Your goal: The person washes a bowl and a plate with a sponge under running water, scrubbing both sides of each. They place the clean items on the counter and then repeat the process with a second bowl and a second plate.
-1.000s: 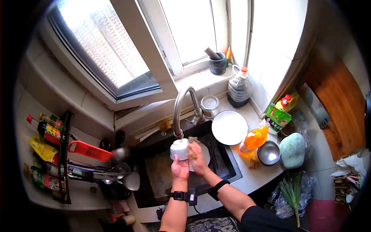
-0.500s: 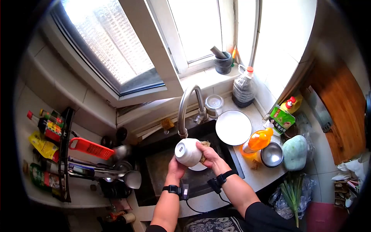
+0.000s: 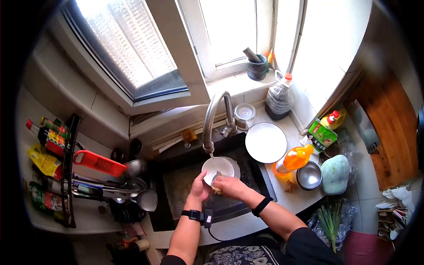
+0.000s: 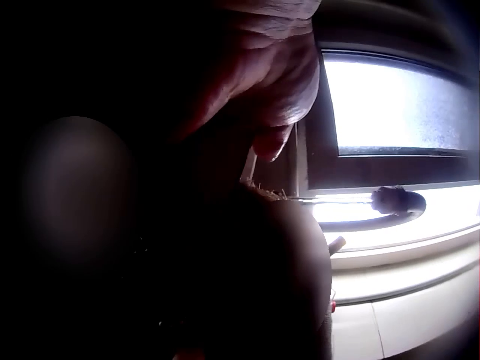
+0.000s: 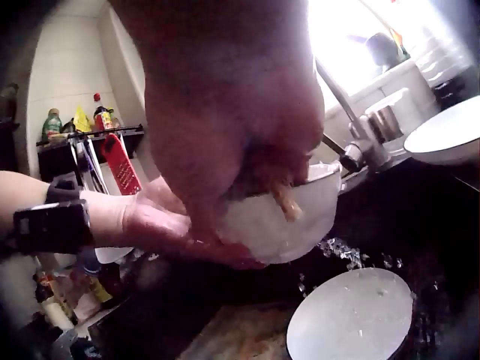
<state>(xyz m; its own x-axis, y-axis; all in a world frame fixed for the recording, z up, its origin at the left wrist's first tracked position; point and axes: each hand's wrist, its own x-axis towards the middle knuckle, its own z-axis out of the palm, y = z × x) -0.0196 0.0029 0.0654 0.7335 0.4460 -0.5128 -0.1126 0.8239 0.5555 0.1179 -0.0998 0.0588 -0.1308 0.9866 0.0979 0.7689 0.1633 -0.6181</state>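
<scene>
My left hand (image 3: 200,187) grips a white bowl (image 3: 215,164) by its side under the tap (image 3: 208,132), its inside facing up toward the head camera. Pinched in my right hand (image 3: 232,187) is a tan, rough-looking scrubber (image 5: 287,205), held at the bowl's near rim. A thin stream of water drops from the spout to the bowl, and drops splash beneath it in the right wrist view. Below, a white dish (image 5: 351,316) lies in the dark sink (image 3: 176,216). The left wrist view is mostly dark, with the bowl's curved side (image 4: 307,240) near the middle.
Right of the sink stand a white plate (image 3: 266,142), an orange soap bottle (image 3: 293,160), a metal bowl (image 3: 309,175) and a pale green melon (image 3: 334,175). A rack with utensils and a red grater (image 3: 99,162) hangs left. A large plastic jug (image 3: 279,99) stands behind.
The bowl was turned with its base toward the camera and tilted; now its open inside shows. My right hand has moved from the bowl's outside to its near rim with the scrubber.
</scene>
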